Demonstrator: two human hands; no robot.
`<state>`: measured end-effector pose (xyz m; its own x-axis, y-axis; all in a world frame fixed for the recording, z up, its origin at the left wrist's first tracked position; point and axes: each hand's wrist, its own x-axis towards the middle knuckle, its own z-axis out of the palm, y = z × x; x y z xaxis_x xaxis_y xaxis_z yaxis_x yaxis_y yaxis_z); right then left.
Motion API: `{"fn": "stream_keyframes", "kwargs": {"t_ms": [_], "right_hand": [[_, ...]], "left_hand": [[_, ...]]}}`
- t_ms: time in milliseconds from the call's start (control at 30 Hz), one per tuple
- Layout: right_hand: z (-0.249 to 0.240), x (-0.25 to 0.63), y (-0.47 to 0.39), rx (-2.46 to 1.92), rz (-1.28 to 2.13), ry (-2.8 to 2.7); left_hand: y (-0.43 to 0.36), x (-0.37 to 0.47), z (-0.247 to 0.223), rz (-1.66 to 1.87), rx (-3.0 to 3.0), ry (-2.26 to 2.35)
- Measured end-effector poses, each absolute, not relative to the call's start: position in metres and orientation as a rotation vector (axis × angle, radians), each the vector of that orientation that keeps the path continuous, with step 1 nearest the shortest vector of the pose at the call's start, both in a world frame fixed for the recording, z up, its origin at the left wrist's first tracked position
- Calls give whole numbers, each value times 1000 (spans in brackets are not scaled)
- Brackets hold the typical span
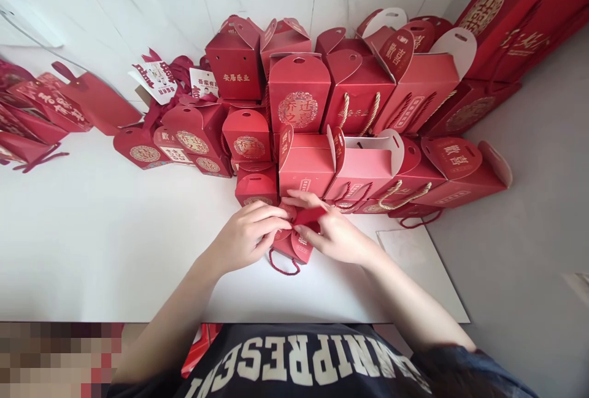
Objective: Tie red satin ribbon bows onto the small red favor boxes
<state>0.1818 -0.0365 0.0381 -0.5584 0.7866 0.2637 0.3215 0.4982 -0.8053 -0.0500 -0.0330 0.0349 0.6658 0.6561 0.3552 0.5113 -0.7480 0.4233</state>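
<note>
A small red gift box [299,249] with a dark red cord handle [285,271] stands on the white table between my hands. My left hand [246,232] pinches the top of this box from the left, fingers pressed together. From the right, my right hand [343,235] grips a red piece [309,219] at the box top with thumb and fingers; whether it is a flap or a separate strip I cannot tell. Rows of larger red gift boxes stand right behind, the nearest being a red box [255,184] and a pinkish-red box [307,168].
Stacked red boxes line the wall, with a tall red box [501,24] at the right. Ribboned white cards [159,82] sit at back left beside flat red bags [50,100]. The white table [115,251] meets a grey wall [529,263] at right.
</note>
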Motion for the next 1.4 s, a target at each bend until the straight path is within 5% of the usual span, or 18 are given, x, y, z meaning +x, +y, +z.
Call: {"fn": "stream_keyframes", "kwargs": {"t_ms": [600,1067,1400], "right_hand": [[30,207,-59,-736,586,-2207],[37,222,-71,-796,955,-2257],[37,202,-42,-960,794,-2197]], "left_hand": [[-34,-45,37,623,2051,1161],[-37,-46,37,690,1965,1229],[-46,-57,26,901,2204,1153]]}}
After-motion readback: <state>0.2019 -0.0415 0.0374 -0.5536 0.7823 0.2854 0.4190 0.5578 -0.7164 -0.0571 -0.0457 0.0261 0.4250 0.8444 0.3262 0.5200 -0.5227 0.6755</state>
